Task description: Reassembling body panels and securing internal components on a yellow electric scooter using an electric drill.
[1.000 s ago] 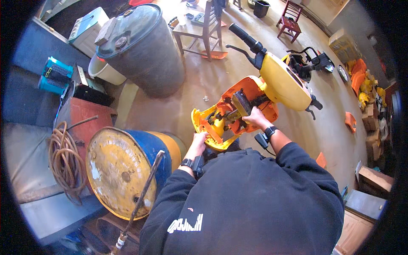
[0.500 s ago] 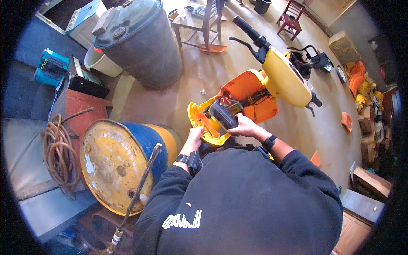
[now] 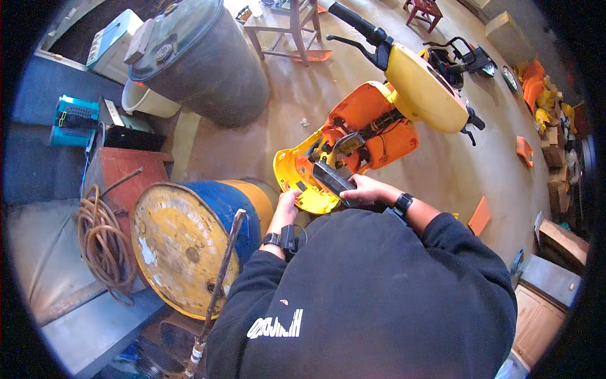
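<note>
Right now, both hands are kept busy over the rear of a yellow and orange scooter. The lower edge of a curved yellow body panel (image 3: pixel 287 167) is gripped by the left hand (image 3: pixel 287 202), its fingers closed narrowly on the plastic. A dark slab-shaped part (image 3: pixel 331 179) is held at its near end by the right hand (image 3: pixel 367 189), with the thumb laid on top; the fingers beneath cannot be made out. The slab is tilted, set just beside the yellow panel, between the two hands. Beyond it, the orange footboard (image 3: pixel 363 104) is seen spread open, and past that the yellow front cowl (image 3: pixel 416 85) is topped by a black handlebar grip (image 3: pixel 356 22). Black bands are worn on both wrists. Over on the left, a yellow and blue drum (image 3: pixel 183 243) is laid on its side, with a wooden stick (image 3: pixel 224 259) slanted in front. Off to the right, a flat orange piece (image 3: pixel 480 216) is seen on the floor (image 3: pixel 252 148).
</note>
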The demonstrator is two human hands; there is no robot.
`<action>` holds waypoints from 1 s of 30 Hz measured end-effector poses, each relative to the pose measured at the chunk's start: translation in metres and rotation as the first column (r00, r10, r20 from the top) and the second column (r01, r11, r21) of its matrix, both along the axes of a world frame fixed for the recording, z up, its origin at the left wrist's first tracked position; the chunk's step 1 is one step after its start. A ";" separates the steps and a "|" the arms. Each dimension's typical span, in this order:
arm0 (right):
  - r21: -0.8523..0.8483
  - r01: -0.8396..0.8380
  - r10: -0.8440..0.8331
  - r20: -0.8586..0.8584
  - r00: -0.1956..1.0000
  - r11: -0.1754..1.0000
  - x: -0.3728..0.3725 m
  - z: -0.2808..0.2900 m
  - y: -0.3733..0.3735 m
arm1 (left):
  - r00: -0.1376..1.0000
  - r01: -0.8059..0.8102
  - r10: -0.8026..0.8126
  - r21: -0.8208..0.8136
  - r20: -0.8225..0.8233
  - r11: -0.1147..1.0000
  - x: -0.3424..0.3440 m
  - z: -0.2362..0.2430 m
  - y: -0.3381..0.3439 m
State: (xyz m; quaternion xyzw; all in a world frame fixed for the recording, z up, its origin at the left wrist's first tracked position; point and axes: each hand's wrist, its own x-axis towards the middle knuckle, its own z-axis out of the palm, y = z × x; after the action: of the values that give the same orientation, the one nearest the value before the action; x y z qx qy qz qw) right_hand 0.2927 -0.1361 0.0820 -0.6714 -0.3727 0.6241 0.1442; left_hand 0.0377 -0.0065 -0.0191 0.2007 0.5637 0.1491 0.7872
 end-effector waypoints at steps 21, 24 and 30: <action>0.016 0.513 -0.416 -0.563 0.714 0.858 0.037 -0.016 -0.038 | 1.000 0.022 -0.022 0.029 -0.012 0.999 -0.007 -0.009 0.006; -0.151 0.680 -0.616 -0.593 0.519 0.717 0.035 -0.005 -0.041 | 1.000 0.013 -0.014 0.028 0.025 1.000 -0.008 -0.010 0.006; -0.274 0.715 -0.676 -0.641 0.363 0.643 0.041 0.002 -0.056 | 0.999 0.035 -0.034 0.060 -0.006 0.998 -0.007 -0.009 0.008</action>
State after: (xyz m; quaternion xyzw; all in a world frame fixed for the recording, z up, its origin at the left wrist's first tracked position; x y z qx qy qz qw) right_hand 0.3336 -0.1922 0.0844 -0.4730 0.0135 0.6964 0.5395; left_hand 0.0312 0.0012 -0.0281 0.2346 0.5575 0.1518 0.7817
